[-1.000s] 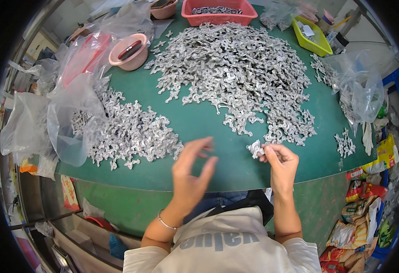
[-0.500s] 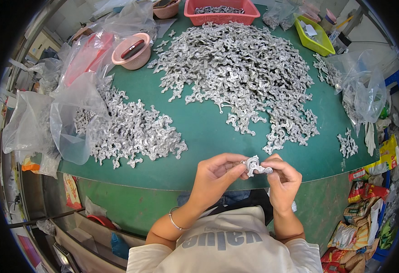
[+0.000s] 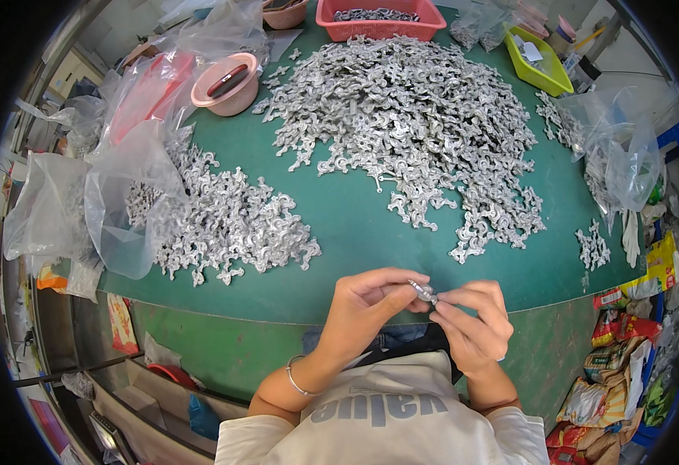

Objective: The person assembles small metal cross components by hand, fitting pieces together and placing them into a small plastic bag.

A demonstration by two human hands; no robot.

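Observation:
Both my hands meet over the near edge of the green table [image 3: 339, 225]. My left hand [image 3: 370, 298] and my right hand [image 3: 475, 322] pinch one small silver metal part [image 3: 424, 291] between their fingertips. A large heap of the same metal parts [image 3: 409, 116] covers the table's middle and far side. A smaller heap of metal parts [image 3: 231, 221] lies to the left, closer to my left hand.
Clear plastic bags [image 3: 122, 194] lie at the left edge, another clear bag [image 3: 626, 163] at the right. A pink bowl [image 3: 227, 81], a red basket [image 3: 378, 19] and a yellow-green tray [image 3: 537, 62] stand at the back. Snack packets [image 3: 610, 387] pile low right.
My left hand came in from the open table to join my right hand. Both now grip the part, drawn nearer to my body.

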